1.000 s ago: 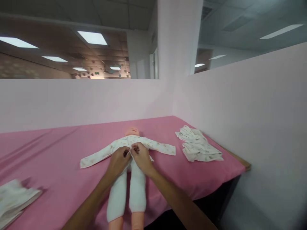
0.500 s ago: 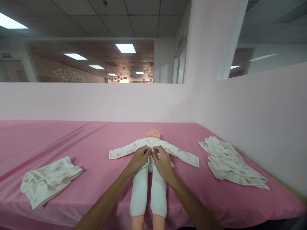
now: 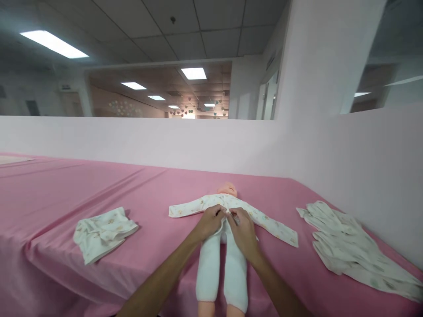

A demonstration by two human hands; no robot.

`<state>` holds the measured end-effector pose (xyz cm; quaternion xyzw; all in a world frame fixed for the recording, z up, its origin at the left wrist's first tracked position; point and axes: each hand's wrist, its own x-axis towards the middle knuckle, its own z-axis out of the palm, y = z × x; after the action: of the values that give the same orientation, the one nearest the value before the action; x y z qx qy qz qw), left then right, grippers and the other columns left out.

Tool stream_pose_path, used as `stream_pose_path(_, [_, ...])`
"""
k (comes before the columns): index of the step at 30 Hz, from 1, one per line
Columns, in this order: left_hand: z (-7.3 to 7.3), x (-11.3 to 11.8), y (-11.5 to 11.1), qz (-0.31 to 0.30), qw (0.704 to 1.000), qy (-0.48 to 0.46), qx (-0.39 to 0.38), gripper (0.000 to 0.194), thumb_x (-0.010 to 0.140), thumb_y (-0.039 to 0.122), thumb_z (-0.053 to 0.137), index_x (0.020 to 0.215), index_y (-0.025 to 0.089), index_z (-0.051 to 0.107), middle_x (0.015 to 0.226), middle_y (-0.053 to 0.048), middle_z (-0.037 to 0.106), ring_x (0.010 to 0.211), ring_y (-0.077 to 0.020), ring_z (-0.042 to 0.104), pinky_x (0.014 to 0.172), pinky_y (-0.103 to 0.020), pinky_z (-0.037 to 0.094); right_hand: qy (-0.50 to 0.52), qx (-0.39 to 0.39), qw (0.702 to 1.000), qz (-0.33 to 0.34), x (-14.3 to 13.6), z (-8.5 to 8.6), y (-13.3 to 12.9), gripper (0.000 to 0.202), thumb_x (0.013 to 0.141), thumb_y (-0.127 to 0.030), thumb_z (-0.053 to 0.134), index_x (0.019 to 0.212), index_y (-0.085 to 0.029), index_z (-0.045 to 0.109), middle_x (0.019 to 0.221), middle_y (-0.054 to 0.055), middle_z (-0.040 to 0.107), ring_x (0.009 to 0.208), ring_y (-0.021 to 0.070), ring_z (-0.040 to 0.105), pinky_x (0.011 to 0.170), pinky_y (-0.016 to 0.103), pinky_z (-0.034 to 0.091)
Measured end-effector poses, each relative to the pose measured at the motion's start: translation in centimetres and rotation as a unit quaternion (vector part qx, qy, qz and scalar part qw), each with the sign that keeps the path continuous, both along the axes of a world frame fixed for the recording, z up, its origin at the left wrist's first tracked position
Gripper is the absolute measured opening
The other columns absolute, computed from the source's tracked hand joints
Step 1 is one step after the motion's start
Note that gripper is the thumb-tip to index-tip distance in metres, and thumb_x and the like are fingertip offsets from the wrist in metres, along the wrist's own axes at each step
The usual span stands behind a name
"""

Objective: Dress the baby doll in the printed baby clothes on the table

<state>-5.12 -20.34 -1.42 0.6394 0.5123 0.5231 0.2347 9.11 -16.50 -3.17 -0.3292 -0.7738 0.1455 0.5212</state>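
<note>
A doll (image 3: 228, 189) lies on its back on the pink cloth, its head pointing away from me. It wears a white patterned top (image 3: 274, 226) with the sleeves spread out and white trousers (image 3: 209, 268). My left hand (image 3: 211, 221) and my right hand (image 3: 243, 231) meet at the middle of the doll's chest. Each has its fingers pinched on the front edges of the top, close together. The fingertips partly hide the spot they hold.
A folded patterned white garment (image 3: 104, 233) lies at the left on the pink cloth (image 3: 148, 193). More white garments (image 3: 353, 246) are heaped at the right, near the wall. A white wall (image 3: 148, 141) with windows stands behind.
The view has swung to the left, so everything appears farther right. Both hands remain pinched at the front of the top, with little visible movement.
</note>
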Motion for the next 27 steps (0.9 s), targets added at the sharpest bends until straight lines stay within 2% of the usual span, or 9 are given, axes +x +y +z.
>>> stream_pose_path(3, [0.0, -0.2, -0.2, -0.016, 1.0, 0.004, 0.014, 0.019, 0.082, 0.02, 0.048, 0.086, 0.017, 0.066, 0.085, 0.0, 0.065, 0.081, -0.0157, 0.057, 0.077, -0.026, 0.043, -0.018, -0.002, 1.0, -0.004, 0.1, 0.1, 0.4, 0.032, 0.093, -0.049, 0.045, 0.085, -0.022, 0.06, 0.085, 0.008, 0.067, 0.084, 0.0249, 0.06, 0.077, 0.039, 0.047])
stream_pose_path(6, [-0.1, -0.4, -0.3, -0.026, 1.0, 0.011, 0.002, 0.02, 0.074, 0.016, 0.054, 0.09, 0.017, 0.067, 0.078, 0.002, 0.06, 0.069, -0.0122, 0.051, 0.064, -0.023, 0.039, -0.027, -0.024, 0.999, -0.008, 0.1, 0.2, 1.0, 0.036, 0.091, -0.053, 0.044, 0.081, -0.022, 0.059, 0.083, 0.008, 0.067, 0.081, 0.0255, 0.06, 0.074, 0.04, 0.046])
stream_pose_path(9, [-0.1, -0.4, -0.4, -0.018, 1.0, 0.015, -0.005, 0.017, 0.071, 0.017, 0.061, 0.088, 0.017, 0.064, 0.074, 0.005, 0.054, 0.066, -0.0103, 0.045, 0.06, -0.022, 0.035, -0.025, -0.058, 0.998, 0.001, 0.1, 0.5, 1.2, 0.037, 0.089, -0.056, 0.045, 0.08, -0.023, 0.06, 0.084, 0.008, 0.068, 0.083, 0.0258, 0.061, 0.076, 0.04, 0.047])
stream_pose_path(14, [0.0, 0.0, -0.4, 0.013, 1.0, 0.021, 0.005, 0.01, 0.075, 0.022, 0.061, 0.085, 0.017, 0.064, 0.073, 0.004, 0.054, 0.067, -0.0111, 0.046, 0.061, -0.022, 0.035, -0.018, -0.102, 0.995, 0.001, 0.3, 0.8, 1.2, 0.04, 0.083, -0.062, 0.048, 0.08, -0.024, 0.062, 0.087, 0.008, 0.07, 0.085, 0.0269, 0.064, 0.075, 0.04, 0.05])
stream_pose_path(19, [-0.2, 0.4, -0.1, 0.071, 0.996, 0.053, 0.029, 0.012, 0.08, 0.025, 0.058, 0.086, 0.018, 0.066, 0.077, 0.001, 0.063, 0.069, -0.0138, 0.052, 0.067, -0.026, 0.041, -0.027, -0.128, 0.991, 0.001, 0.2, 0.5, 1.9, 0.041, 0.079, -0.063, 0.05, 0.083, -0.025, 0.064, 0.092, 0.008, 0.071, 0.09, 0.0288, 0.065, 0.079, 0.042, 0.051])
stream_pose_path(23, [-0.2, 0.4, 0.0, 0.075, 0.995, 0.053, 0.03, 0.014, 0.081, 0.026, 0.058, 0.088, 0.018, 0.067, 0.083, -0.001, 0.067, 0.075, -0.0157, 0.057, 0.071, -0.027, 0.043, -0.031, -0.127, 0.991, 0.003, 0.2, 0.1, 2.5, 0.043, 0.078, -0.064, 0.049, 0.084, -0.024, 0.064, 0.095, 0.009, 0.071, 0.092, 0.0297, 0.064, 0.082, 0.044, 0.051])
stream_pose_path(27, [-0.1, 0.4, -0.1, 0.066, 0.997, 0.04, 0.032, 0.011, 0.082, 0.025, 0.056, 0.08, 0.017, 0.063, 0.077, 0.0, 0.064, 0.071, -0.0144, 0.055, 0.065, -0.025, 0.041, -0.034, -0.11, 0.993, 0.021, 0.4, -0.3, 2.6, 0.042, 0.081, -0.061, 0.047, 0.09, -0.024, 0.064, 0.1, 0.01, 0.072, 0.095, 0.0289, 0.065, 0.082, 0.043, 0.052])
